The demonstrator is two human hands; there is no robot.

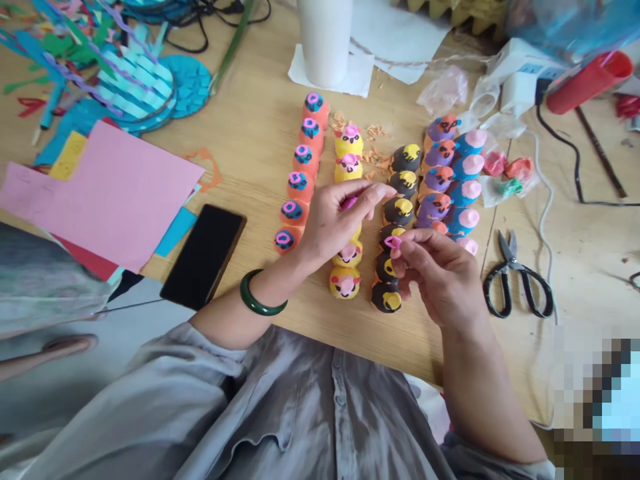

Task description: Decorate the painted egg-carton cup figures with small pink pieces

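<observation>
My left hand (pixel 336 220), a green bangle on its wrist, hovers over a row of yellow balloon-covered figures (pixel 345 280) and pinches a small pink piece (pixel 350 202) between thumb and fingers. My right hand (pixel 440 277) pinches a small pink balloon ring (pixel 393 242) just above a row of black figures with yellow patches (pixel 400 210). To the left lies an orange row with blue-and-pink tops (pixel 300 180). To the right lie a purple row (pixel 436 180) and a blue row with pink tops (pixel 465 190).
Black scissors (pixel 517 277) lie right of my right hand. A black phone (pixel 204 255) and pink paper (pixel 115 193) lie at the left. Behind are a white cup (pixel 325 40), balloon scraps (pixel 505 167), a power strip (pixel 523 73), a red tube (pixel 590 80) and blue paper crafts (pixel 140 87).
</observation>
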